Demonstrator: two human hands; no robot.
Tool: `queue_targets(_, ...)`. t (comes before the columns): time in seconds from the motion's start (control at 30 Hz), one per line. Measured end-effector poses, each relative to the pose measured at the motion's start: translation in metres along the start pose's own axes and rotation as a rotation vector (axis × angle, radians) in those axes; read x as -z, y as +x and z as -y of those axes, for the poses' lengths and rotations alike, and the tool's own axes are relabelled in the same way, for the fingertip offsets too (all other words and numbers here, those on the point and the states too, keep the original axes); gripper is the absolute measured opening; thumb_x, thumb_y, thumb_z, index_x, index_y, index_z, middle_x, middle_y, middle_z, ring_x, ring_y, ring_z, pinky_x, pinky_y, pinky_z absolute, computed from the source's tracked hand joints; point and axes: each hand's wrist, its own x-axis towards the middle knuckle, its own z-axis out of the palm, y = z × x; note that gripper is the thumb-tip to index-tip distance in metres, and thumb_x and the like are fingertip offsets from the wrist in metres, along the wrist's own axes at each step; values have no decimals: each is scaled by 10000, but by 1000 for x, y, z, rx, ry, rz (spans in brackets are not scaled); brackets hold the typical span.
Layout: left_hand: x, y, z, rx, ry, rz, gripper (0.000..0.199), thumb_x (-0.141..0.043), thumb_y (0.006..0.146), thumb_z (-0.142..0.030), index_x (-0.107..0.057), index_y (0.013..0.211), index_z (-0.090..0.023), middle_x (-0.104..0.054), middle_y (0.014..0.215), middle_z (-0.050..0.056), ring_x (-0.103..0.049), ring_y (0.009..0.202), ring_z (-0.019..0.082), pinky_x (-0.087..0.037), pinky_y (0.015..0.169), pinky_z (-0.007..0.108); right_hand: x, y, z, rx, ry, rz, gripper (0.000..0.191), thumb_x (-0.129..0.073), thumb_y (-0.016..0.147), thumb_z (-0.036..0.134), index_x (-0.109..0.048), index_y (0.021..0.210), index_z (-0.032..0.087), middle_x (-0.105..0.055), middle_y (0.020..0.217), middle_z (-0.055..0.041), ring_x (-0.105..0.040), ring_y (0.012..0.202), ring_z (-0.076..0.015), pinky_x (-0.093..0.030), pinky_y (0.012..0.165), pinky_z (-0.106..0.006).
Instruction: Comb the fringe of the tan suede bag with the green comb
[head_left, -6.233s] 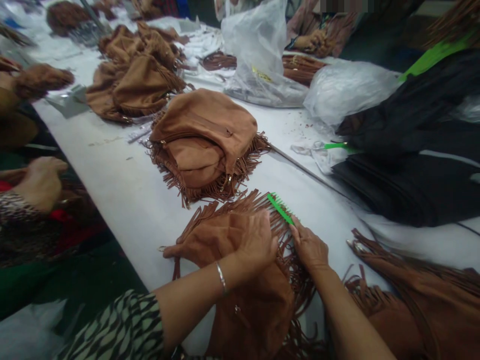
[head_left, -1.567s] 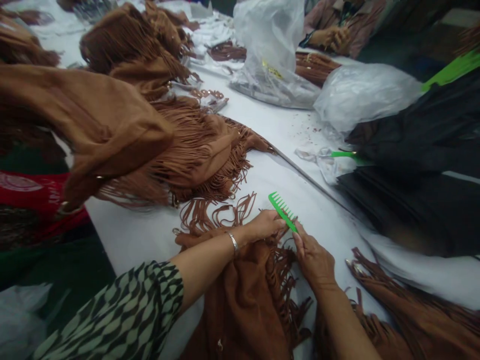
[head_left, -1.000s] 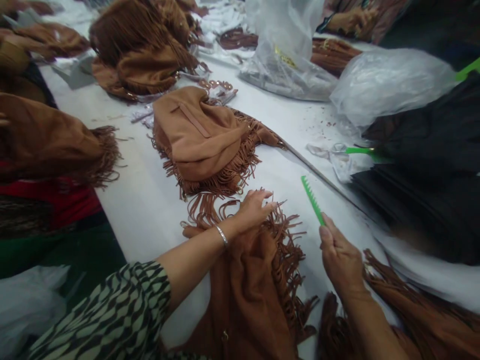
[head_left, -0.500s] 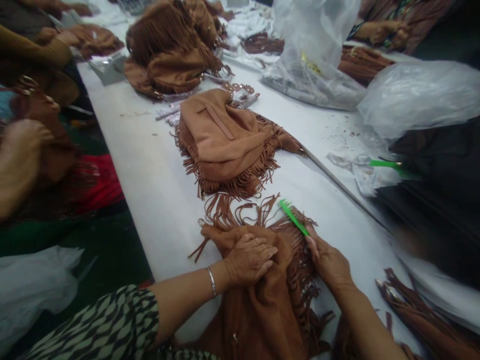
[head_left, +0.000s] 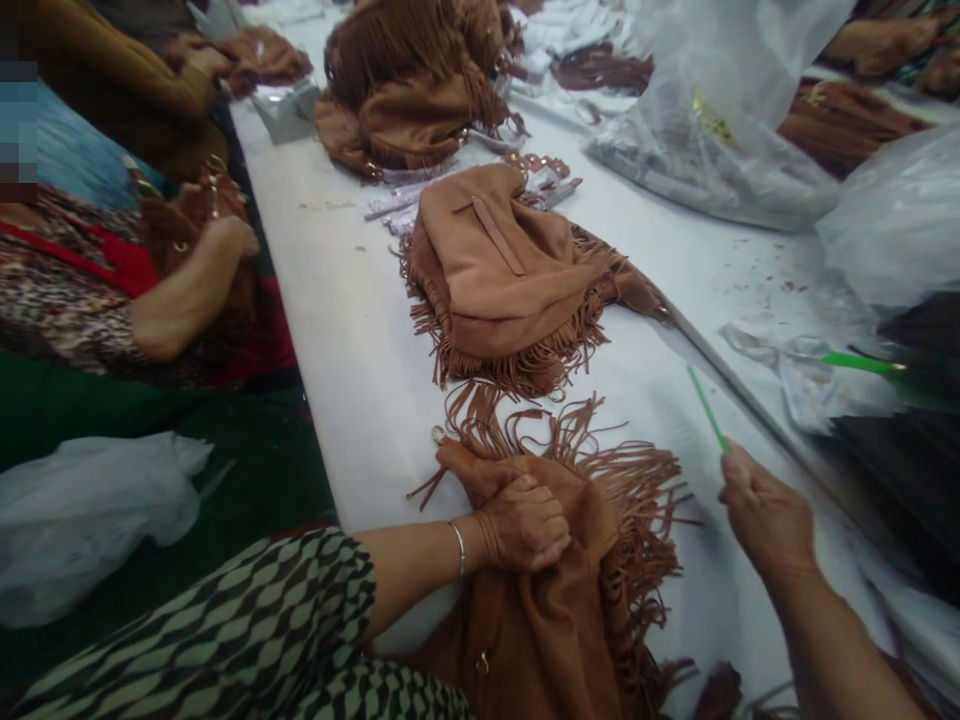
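Near the left edge of the worktop [head_left: 322,300] slumps one farther bag [head_left: 499,290], suede-like, stringy-fringed; the left hand [head_left: 526,523], a loose fist, rests on one nearer bag [head_left: 555,620], likewise fringed. One thin, straight green comb [head_left: 706,405] juts from the closed right hand [head_left: 769,512].

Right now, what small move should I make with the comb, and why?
I'd probably swing your right hand left and set the green comb into the fringe. The comb is held clear of it, some strands curl and cross along the bag's edge, and your left hand already rests on the bag, which should steady it.
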Motion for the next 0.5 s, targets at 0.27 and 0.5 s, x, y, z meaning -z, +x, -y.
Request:
queue_targets(0.27, -15, 1, 5, 64, -47, -53, 392, -365, 910, -401, -570, 659, -180, -611, 669, 16, -514, 711, 161, -285, 757, 387, -40, -96, 81, 5, 286, 112, 643, -412, 787, 646, -644, 1119, 146, -673, 1087, -128, -619, 1009, -274, -469, 885, -381)
queue_targets(0.5, 26, -3, -7, 55, -184, 37, 378, -430, 879, -384, -622, 626, -179, -665, 659, 8, -552, 642, 144, -322, 773, 387, -30, -166, 98, -189, 430, 245, 652, -435, 732, 734, -687, 843, 144, -683, 708, -70, -619, 681, -220, -488, 634, -294)
